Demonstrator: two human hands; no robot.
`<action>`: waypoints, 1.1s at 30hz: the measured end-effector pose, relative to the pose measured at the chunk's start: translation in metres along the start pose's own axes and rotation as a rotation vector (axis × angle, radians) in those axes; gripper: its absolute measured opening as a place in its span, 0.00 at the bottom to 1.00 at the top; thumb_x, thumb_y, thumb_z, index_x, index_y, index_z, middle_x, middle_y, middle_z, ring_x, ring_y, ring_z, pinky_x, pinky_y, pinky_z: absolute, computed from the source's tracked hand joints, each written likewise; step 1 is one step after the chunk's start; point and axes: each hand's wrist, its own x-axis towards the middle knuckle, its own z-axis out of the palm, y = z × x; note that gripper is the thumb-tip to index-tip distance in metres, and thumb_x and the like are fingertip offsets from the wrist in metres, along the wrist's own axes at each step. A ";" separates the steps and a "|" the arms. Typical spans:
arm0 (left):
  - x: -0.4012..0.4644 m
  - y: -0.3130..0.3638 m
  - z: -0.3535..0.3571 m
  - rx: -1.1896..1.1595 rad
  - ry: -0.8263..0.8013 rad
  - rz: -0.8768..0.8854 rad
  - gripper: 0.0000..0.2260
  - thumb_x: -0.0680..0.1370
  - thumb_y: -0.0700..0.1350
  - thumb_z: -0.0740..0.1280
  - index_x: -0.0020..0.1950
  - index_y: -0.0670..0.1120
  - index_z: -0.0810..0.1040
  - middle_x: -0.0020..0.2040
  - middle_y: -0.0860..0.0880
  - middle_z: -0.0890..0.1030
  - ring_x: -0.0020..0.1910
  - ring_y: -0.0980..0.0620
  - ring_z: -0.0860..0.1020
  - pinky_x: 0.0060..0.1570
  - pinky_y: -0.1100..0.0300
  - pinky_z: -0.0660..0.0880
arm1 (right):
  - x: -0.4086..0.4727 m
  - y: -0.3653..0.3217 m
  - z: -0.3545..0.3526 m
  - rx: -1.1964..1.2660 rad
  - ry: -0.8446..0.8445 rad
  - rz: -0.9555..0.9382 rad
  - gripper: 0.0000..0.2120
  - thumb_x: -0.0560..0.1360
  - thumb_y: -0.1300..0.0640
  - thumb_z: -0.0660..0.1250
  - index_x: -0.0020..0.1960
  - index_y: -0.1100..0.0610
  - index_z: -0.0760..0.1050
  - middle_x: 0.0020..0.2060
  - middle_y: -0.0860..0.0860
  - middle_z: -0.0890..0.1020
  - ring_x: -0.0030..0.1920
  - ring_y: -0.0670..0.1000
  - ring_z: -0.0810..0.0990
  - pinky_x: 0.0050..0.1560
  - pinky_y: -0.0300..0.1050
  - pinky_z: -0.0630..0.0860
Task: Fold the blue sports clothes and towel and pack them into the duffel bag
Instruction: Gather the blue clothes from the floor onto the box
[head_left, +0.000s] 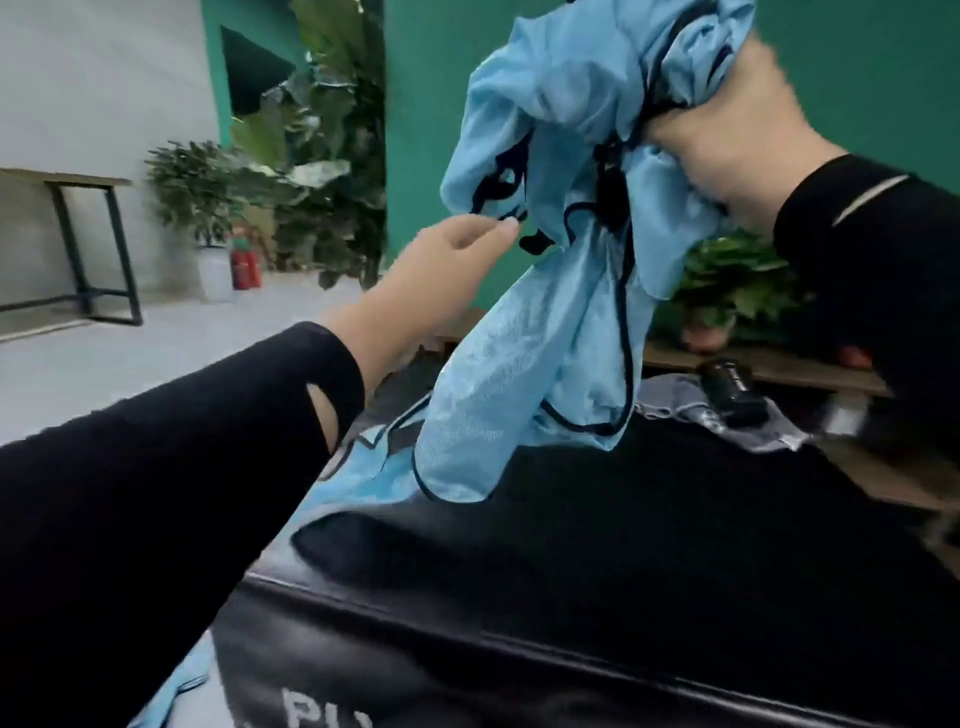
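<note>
The garment (561, 218) hangs from the right hand (727, 124) above the duffel bag (571, 571). The left hand (457, 249) reaches its left edge. A second garment (374, 467) lies left of the bag.

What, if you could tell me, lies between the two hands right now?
In the head view, the bunched light-blue garment hangs between them: the right hand grips its top, and the left hand reaches its fingertips to its black-trimmed edge.

A wooden bench (779, 371) carries the black duffel bag (571, 571), a potted plant (727, 291) and grey cloth (675, 400).
</note>
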 end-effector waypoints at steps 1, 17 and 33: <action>-0.002 -0.005 0.026 -0.014 -0.022 -0.002 0.14 0.81 0.63 0.62 0.63 0.59 0.76 0.55 0.63 0.78 0.53 0.64 0.77 0.47 0.67 0.72 | -0.011 0.013 -0.022 -0.038 -0.014 0.024 0.22 0.71 0.63 0.74 0.65 0.60 0.77 0.56 0.45 0.84 0.56 0.39 0.83 0.56 0.38 0.80; -0.078 -0.171 0.265 0.779 -0.550 -0.264 0.35 0.82 0.67 0.48 0.83 0.52 0.43 0.83 0.47 0.47 0.82 0.49 0.44 0.78 0.40 0.43 | -0.282 0.262 -0.074 -0.592 -0.441 0.725 0.45 0.76 0.31 0.60 0.82 0.44 0.39 0.80 0.39 0.37 0.80 0.46 0.35 0.80 0.62 0.43; -0.020 -0.188 0.316 0.700 -0.240 -0.220 0.26 0.83 0.61 0.52 0.79 0.54 0.58 0.75 0.52 0.66 0.76 0.51 0.61 0.77 0.43 0.53 | -0.252 0.383 -0.044 -0.831 -0.151 0.662 0.35 0.79 0.33 0.49 0.75 0.56 0.67 0.75 0.53 0.69 0.74 0.57 0.67 0.73 0.61 0.64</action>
